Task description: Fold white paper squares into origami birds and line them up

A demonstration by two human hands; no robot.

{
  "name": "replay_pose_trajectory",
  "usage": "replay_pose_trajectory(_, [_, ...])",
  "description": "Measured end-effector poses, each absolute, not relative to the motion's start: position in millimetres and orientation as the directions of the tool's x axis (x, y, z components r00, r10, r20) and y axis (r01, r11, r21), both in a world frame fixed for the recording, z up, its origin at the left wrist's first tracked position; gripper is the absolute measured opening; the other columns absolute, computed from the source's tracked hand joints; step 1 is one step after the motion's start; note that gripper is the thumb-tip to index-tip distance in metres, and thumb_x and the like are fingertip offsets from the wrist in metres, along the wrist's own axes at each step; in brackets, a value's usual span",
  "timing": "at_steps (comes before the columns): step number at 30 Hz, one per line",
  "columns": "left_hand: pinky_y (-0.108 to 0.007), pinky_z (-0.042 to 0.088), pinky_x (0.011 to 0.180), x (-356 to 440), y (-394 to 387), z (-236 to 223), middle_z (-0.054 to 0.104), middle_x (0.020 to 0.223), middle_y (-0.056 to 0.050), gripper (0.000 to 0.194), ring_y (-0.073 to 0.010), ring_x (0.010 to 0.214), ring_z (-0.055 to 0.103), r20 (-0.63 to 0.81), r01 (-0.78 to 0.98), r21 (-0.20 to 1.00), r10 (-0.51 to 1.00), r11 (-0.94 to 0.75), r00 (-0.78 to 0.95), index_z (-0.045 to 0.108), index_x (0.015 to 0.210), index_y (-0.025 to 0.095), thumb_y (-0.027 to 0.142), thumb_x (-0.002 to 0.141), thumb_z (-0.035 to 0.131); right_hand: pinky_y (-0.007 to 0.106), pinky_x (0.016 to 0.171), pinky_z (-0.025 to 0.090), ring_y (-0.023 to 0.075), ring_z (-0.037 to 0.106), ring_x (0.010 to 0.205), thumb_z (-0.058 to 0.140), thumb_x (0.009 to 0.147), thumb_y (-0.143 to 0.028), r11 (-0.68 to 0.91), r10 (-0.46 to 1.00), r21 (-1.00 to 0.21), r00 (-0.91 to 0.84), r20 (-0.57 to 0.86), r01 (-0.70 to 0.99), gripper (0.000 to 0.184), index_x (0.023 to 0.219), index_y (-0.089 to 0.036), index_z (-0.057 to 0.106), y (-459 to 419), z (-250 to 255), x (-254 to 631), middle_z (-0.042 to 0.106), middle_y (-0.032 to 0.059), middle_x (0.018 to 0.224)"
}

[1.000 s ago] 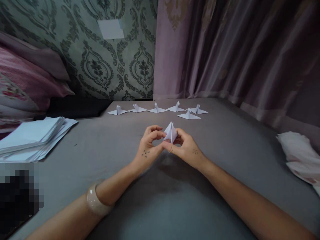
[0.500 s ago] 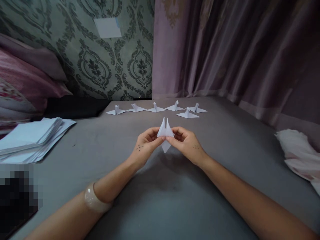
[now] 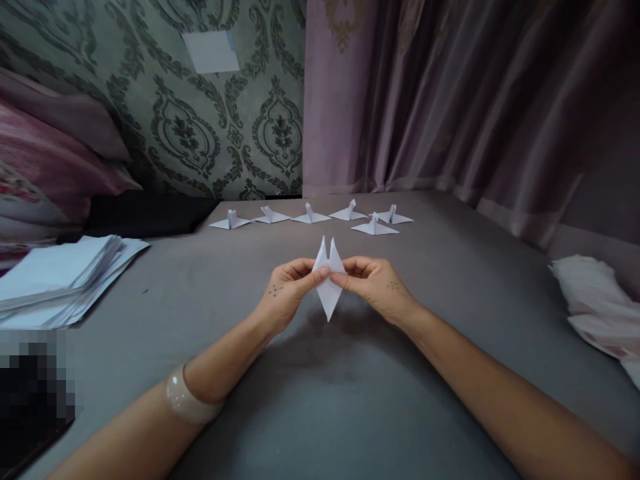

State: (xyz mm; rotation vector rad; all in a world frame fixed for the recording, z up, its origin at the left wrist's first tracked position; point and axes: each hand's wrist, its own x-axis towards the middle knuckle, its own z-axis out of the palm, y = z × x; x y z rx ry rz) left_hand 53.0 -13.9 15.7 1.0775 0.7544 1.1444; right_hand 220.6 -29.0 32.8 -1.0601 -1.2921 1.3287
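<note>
A white folded paper (image 3: 329, 297) is held upright between both hands above the grey surface. Two narrow points rise from its top, and a single point hangs at its bottom. My left hand (image 3: 287, 291) pinches its left edge, the thumb lying across the front. On the opposite edge my right hand (image 3: 380, 285) grips it, thumb also in front. The other fingers of both hands are curled behind the paper and partly hidden. Beyond the hands, several finished paper cranes (image 3: 309, 215) with spread wings stand along the far side.
A stack of white paper sheets (image 3: 60, 273) lies at the left. Black folded cloth (image 3: 150, 215) and a pink bundle (image 3: 65, 147) are behind it. Crumpled white fabric (image 3: 595, 300) rests at the right edge. Patterned wall (image 3: 190, 127) and purple curtains (image 3: 425, 113) stand behind.
The folded paper has tipped so that more of its front and its lower point show. Both hands hold on to it, with the thumbs slightly shifted.
</note>
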Motion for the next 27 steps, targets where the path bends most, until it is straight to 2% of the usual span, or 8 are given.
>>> replay_pose_trajectory(4, [-0.025, 0.046, 0.069, 53.2, -12.4, 11.6, 0.071, 0.075, -0.004, 0.018, -0.0118, 0.067, 0.061, 0.059, -0.322, 0.946, 0.964, 0.029, 0.259, 0.074, 0.076, 0.015, 0.029, 0.068, 0.081, 0.03, 0.073, 0.051, 0.0121, 0.064, 0.068, 0.079, 0.066, -0.034, 0.011, 0.99, -0.997, -0.142, 0.02, -0.07, 0.021, 0.077, -0.019, 0.071, -26.8, 29.9, 219.9, 0.072, -0.0001, 0.074])
replay_pose_trajectory(8, [-0.022, 0.045, 0.068, 54.3, -13.0, 9.6, 0.071, 0.075, -0.002, 0.016, -0.0096, 0.068, 0.06, 0.058, -0.352, 0.935, 0.961, 0.042, 0.269, 0.074, 0.079, 0.015, 0.028, 0.07, 0.08, 0.03, 0.075, 0.05, 0.0126, 0.064, 0.07, 0.081, 0.063, -0.035, 0.004, 0.991, -0.995, -0.13, 0.016, -0.097, 0.022, 0.072, -0.019, 0.068, -26.3, 27.0, 217.8, 0.071, -0.0007, 0.074])
replay_pose_trajectory(15, [-0.024, 0.048, 0.075, 55.4, -11.7, 9.0, 0.072, 0.081, -0.004, 0.017, -0.0125, 0.076, 0.063, 0.061, -0.43, 0.902, 0.971, 0.046, 0.231, 0.073, 0.082, 0.015, 0.027, 0.071, 0.079, 0.03, 0.075, 0.051, 0.0136, 0.064, 0.075, 0.081, 0.061, -0.027, 0.04, 0.993, -0.997, -0.107, 0.047, -0.064, 0.031, 0.088, -0.022, 0.065, -29.7, 26.0, 212.2, 0.07, -0.001, 0.082])
replay_pose_trajectory(20, [-0.023, 0.048, 0.075, 56.1, -10.8, 8.9, 0.072, 0.081, -0.003, 0.018, -0.0108, 0.075, 0.063, 0.027, -0.459, 0.885, 0.976, 0.076, 0.215, 0.074, 0.082, 0.015, 0.027, 0.07, 0.081, 0.03, 0.075, 0.05, 0.0136, 0.064, 0.074, 0.075, 0.07, -0.036, 0.04, 0.998, -0.999, -0.049, 0.042, -0.027, 0.022, 0.082, -0.019, 0.068, -29.1, 27.5, 213.1, 0.071, 0.0014, 0.081])
replay_pose_trajectory(27, [-0.023, 0.048, 0.07, 55.9, -12.5, 10.3, 0.07, 0.079, -0.003, 0.022, -0.0109, 0.071, 0.062, -0.001, -0.445, 0.888, 0.967, 0.118, 0.256, 0.072, 0.083, 0.014, 0.027, 0.068, 0.082, 0.03, 0.069, 0.049, 0.0134, 0.063, 0.066, 0.075, 0.068, -0.043, 0.035, 0.999, -0.999, -0.039, 0.035, 0.019, 0.027, 0.074, -0.018, 0.069, -29.4, 22.3, 212.3, 0.07, 0.0016, 0.071])
